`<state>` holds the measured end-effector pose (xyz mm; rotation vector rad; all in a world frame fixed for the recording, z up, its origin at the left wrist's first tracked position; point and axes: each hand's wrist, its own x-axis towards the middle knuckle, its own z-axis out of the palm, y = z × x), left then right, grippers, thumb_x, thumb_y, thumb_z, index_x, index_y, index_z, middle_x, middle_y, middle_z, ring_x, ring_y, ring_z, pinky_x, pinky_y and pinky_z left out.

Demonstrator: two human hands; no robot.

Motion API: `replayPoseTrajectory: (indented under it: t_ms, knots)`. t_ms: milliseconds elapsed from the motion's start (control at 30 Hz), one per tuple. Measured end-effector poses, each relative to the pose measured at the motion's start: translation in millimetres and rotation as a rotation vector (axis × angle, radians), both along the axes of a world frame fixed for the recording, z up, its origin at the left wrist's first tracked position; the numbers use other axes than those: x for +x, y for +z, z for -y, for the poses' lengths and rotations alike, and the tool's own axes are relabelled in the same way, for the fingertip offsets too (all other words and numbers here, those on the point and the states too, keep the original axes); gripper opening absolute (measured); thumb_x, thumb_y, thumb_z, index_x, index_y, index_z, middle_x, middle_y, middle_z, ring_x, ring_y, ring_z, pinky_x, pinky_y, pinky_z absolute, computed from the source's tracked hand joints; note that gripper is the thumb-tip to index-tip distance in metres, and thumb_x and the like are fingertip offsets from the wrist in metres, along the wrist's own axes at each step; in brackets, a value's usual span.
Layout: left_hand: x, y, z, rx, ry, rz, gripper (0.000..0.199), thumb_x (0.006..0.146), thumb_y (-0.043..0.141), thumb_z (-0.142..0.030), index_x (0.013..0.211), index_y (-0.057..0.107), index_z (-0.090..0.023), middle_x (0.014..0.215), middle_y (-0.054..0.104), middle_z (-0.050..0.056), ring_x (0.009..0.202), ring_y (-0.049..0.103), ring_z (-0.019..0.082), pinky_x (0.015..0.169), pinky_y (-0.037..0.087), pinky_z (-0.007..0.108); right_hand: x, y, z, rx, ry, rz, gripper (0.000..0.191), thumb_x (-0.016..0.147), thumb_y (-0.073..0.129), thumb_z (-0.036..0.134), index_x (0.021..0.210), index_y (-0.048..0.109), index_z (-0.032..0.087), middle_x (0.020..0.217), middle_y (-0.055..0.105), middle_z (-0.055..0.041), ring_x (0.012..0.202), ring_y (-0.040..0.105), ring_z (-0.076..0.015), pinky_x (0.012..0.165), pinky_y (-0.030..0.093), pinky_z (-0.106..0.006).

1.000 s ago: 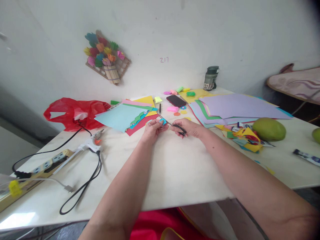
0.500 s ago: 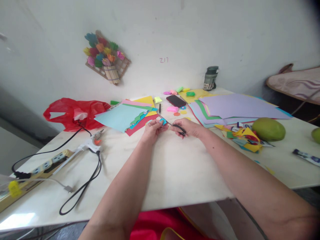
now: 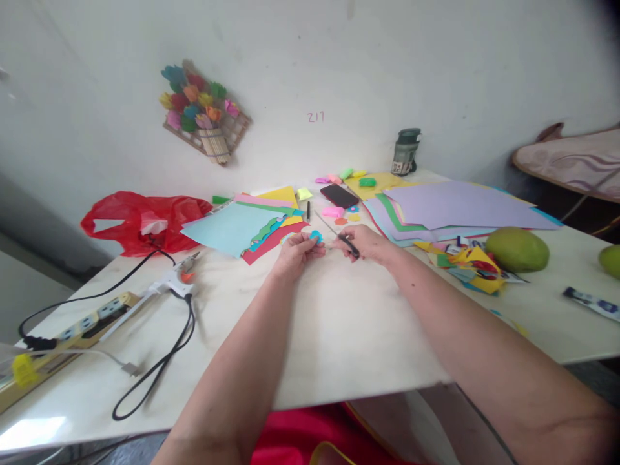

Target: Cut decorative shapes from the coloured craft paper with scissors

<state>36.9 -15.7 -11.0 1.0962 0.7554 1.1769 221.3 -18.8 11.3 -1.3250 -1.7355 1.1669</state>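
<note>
Near the middle of the table, my left hand pinches a small blue paper piece between thumb and fingers. My right hand is closed around the black handles of the scissors, whose thin blades point up and left. The blades are a little to the right of the blue piece and apart from it. Beyond the hands lie an orange paper cutout, a yellow one and a blue one.
Coloured sheets lie at left and right. A phone, bottle, paper scraps and green fruit are beyond. At left are a red bag, glue gun and power strip.
The scissors have come away from the blue piece, their blades now pointing more upward. More of the blue piece shows in my left hand. The whole view has shifted slightly.
</note>
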Motion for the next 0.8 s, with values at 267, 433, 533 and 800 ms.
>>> replayPoseTrajectory:
  t_ms: [267, 433, 533, 800]
  knots:
    - [3.0, 4.2, 4.4, -0.017, -0.121, -0.108, 0.032, 0.053, 0.077, -0.025, 0.07, 0.052, -0.014, 0.058, 0.059, -0.002, 0.047, 0.055, 0.009, 0.059, 0.051, 0.028, 2.7, 1.0, -5.5, 0.118, -0.061, -0.358, 0.038, 0.057, 0.074, 0.025, 0.086, 0.052, 0.016, 0.057, 0.057, 0.0037, 0.047, 0.053, -0.0078, 0.046, 0.04, -0.02]
    - [5.8, 5.2, 6.0, 0.002, -0.195, -0.206, 0.026, 0.056, 0.075, -0.024, 0.067, 0.056, -0.012, 0.053, 0.055, -0.003, 0.043, 0.049, 0.006, 0.059, 0.052, 0.029, -5.6, 8.7, 2.6, 0.118, 0.011, -0.391, 0.038, 0.053, 0.069, 0.016, 0.086, 0.051, 0.016, 0.062, 0.057, 0.004, 0.053, 0.053, -0.0084, 0.052, 0.043, -0.022]
    - [6.7, 4.7, 5.9, 0.008, -0.201, -0.24, 0.024, 0.056, 0.075, -0.024, 0.066, 0.057, -0.012, 0.05, 0.053, -0.003, 0.042, 0.048, 0.006, 0.058, 0.051, 0.028, -8.1, 10.3, 4.9, 0.128, 0.019, -0.346, 0.034, 0.052, 0.065, 0.013, 0.082, 0.05, 0.017, 0.059, 0.054, 0.0052, 0.053, 0.051, -0.0088, 0.049, 0.04, -0.021]
    - [7.3, 0.6, 3.7, -0.024, -0.073, -0.065, 0.026, 0.054, 0.076, -0.022, 0.069, 0.056, -0.013, 0.062, 0.06, 0.0, 0.059, 0.059, 0.011, 0.064, 0.052, 0.028, -13.2, 9.3, 5.8, 0.107, -0.053, -0.323, 0.031, 0.053, 0.061, 0.01, 0.083, 0.051, 0.016, 0.053, 0.05, 0.007, 0.048, 0.049, -0.0083, 0.047, 0.039, -0.02]
